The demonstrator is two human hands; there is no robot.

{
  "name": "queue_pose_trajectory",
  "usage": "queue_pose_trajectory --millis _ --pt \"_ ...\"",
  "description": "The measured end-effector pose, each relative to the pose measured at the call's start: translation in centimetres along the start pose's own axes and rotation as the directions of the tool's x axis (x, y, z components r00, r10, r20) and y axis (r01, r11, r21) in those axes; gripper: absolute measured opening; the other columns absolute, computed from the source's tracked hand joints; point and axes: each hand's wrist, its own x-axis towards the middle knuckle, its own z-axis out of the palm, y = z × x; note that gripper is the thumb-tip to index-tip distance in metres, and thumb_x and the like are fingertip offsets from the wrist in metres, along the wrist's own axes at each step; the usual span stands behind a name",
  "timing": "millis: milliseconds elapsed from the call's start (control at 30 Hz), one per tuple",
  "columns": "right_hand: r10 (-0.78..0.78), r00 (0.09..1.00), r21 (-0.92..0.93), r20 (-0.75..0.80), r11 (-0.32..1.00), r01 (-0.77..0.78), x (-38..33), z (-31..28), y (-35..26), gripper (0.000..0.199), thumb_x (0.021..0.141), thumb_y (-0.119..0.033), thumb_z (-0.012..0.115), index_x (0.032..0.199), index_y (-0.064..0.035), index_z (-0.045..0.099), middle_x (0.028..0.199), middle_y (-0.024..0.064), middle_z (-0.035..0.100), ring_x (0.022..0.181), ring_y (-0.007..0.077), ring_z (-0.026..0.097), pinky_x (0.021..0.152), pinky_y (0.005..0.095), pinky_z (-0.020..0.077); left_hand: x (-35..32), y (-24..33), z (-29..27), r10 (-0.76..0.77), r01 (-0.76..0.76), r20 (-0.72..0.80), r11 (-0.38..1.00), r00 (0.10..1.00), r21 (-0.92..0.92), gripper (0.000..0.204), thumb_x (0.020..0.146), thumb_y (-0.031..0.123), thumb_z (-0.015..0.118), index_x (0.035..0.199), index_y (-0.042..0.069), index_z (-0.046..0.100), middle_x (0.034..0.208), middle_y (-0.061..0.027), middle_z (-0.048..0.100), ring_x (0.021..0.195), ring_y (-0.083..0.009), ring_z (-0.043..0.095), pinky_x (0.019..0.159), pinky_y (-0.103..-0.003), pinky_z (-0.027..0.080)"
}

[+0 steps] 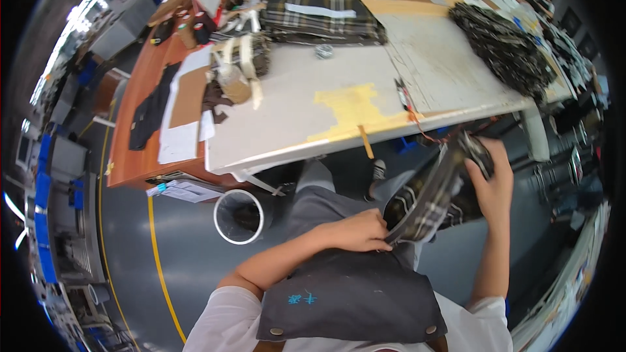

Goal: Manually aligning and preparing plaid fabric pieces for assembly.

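Between my two hands hangs a dark plaid fabric piece (430,199) with white and yellowish lines, held over my lap in front of the table edge. My left hand (358,230) is closed on its lower left end, with the fingers curled round the cloth. My right hand (492,179) grips the upper right part, thumb in front and fingers behind. The cloth sags and folds between them; its far side is hidden. A pair of small snips (404,96) with red handles lies on the table near its front edge, above the cloth.
The white table (280,111) carries a stack of folded plaid fabric (323,10), a heap of dark plaid pieces (502,49) at right and a yellow tape patch (345,111). Brown and white sheets (186,101) lie on the left. A white bin (238,216) stands on the floor.
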Motion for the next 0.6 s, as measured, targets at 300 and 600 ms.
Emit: queue_pose_trajectory --millis 300,600 --pt "-0.023 0.901 0.568 0.433 0.783 -0.253 -3.6 -0.9 0.5 0.057 0.075 -0.038 0.068 0.114 0.0001 0.054 0.114 0.011 0.048 0.106 0.0199 0.047 0.087 0.0304 0.0372 2.3 4.7 0.0 -0.244 -0.299 -0.296 0.026 0.923 -0.954 0.044 0.085 0.001 0.055 0.127 -0.001 0.04 0.115 -0.0099 0.055 0.101 -0.0141 0.055 0.088 -0.029 0.043" --pt "0.029 0.885 0.342 0.464 0.916 -0.209 -5.0 2.1 -2.5 0.03 0.066 -0.007 0.073 0.093 0.0018 0.062 0.095 0.0123 0.062 0.081 0.0214 0.06 0.072 0.0288 0.0456 0.9 3.7 0.2 -0.548 -0.283 -0.243 0.011 0.8 -0.959 0.019 0.087 0.004 0.055 0.106 -0.001 0.059 0.103 -0.0088 0.062 0.093 -0.0137 0.058 0.083 -0.028 0.047"
